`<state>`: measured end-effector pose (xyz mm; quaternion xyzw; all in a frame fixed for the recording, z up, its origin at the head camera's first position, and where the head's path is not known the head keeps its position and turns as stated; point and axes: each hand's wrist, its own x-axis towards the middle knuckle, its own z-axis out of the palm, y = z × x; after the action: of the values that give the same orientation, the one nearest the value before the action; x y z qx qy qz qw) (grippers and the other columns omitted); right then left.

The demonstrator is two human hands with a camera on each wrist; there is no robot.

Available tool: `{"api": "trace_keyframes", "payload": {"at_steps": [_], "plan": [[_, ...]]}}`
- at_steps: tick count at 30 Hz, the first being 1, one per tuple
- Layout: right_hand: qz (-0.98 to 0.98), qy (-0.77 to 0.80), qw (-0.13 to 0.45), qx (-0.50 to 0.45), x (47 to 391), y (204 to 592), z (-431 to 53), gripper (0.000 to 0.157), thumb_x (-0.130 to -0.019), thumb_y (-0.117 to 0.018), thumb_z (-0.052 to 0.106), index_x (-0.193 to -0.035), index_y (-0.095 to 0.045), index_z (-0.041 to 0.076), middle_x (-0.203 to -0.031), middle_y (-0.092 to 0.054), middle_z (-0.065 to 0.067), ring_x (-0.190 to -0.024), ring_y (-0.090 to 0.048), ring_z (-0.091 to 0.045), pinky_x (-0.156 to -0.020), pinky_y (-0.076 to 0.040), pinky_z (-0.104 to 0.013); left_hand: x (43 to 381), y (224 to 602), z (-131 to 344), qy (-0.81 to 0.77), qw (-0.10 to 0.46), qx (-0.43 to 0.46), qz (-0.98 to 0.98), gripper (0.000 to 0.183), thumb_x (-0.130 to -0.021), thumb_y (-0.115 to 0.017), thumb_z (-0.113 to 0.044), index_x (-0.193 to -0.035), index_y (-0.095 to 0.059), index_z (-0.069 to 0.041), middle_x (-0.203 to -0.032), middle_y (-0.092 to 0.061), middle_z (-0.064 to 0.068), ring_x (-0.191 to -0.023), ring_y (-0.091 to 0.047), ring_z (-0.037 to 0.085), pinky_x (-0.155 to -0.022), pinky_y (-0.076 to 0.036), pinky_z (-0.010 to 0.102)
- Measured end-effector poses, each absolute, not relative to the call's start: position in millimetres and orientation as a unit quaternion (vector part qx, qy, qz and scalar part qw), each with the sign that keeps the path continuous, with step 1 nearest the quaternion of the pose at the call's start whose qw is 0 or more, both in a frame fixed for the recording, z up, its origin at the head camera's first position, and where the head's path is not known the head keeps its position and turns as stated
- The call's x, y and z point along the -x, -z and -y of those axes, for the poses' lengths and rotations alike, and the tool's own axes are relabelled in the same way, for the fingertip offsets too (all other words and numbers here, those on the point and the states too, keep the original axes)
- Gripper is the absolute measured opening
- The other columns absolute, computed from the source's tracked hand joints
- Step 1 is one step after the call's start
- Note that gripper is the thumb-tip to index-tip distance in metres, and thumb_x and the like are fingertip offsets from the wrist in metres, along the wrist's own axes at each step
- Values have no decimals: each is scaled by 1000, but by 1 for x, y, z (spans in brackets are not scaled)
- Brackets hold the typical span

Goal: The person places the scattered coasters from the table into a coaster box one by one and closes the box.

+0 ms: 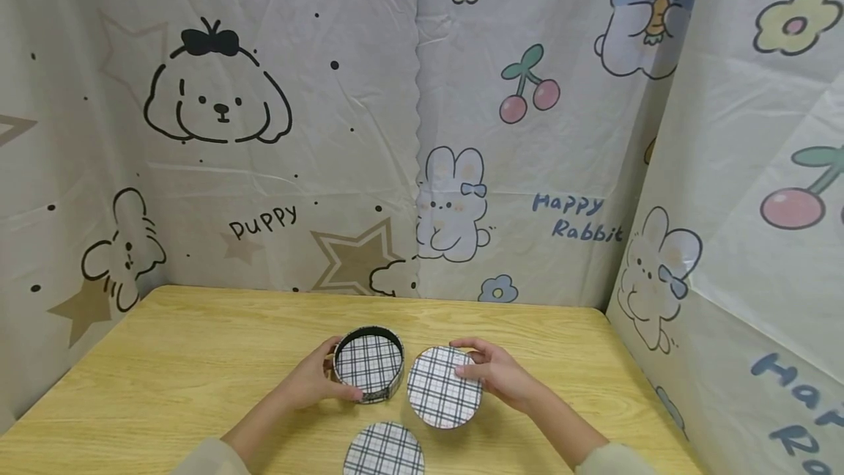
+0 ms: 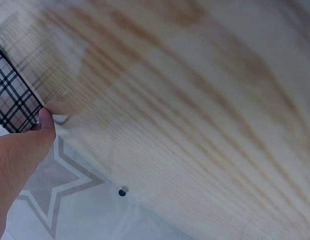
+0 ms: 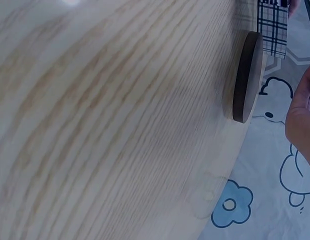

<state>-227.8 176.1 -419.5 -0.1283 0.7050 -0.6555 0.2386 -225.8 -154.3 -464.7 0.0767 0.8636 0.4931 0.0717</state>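
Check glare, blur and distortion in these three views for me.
Head: evenly lit, plaid on the round box and on the disc under the right hand's thumb readable; left wrist: table grain bowed, softening toward the upper right; right wrist: grain bowed too, one small bright glare spot at the table's upper left.

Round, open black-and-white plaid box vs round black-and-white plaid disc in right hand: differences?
The box has a raised wall, dark inside; the disc shows a flat face. The left hand grips the box; the right hand pinches the disc. Both are round and plaid.
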Motion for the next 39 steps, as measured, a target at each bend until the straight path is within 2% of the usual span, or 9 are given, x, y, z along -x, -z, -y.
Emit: {"api": "trace_keyframes", "payload": {"at_steps": [15, 21, 39], "plan": [[-687, 691, 201, 105, 240, 423, -152, 55, -79, -63, 10, -128, -38, 3, -96, -58, -5, -82, -60, -14, -68, -50, -25, 224, 462, 155, -497, 75, -89, -860, 105, -53, -83, -35, -137, -25, -9, -121, -50, 13, -105, -51, 24, -83, -44, 36], [-674, 708, 188, 96, 244, 423, -141, 56, -80, -61, 6, -129, -35, 1, -100, -58, -8, -83, -61, -14, -70, -51, -26, 224, 462, 155, -495, 75, -93, -861, 103, -54, -82, -36, -136, -25, -10, -121, -50, 12, -105, -51, 24, -82, -44, 36], [-659, 731, 159, 79, 253, 430, -104, 53, -81, -59, 4, -129, -36, 0, -96, -59, -7, -78, -61, -13, -66, -52, -25, 225, 463, 155, -493, 74, -82, -863, 105, -53, -82, -37, -137, -25, -10, -127, -46, 13, -112, -48, 30, -91, -40, 45]]}}
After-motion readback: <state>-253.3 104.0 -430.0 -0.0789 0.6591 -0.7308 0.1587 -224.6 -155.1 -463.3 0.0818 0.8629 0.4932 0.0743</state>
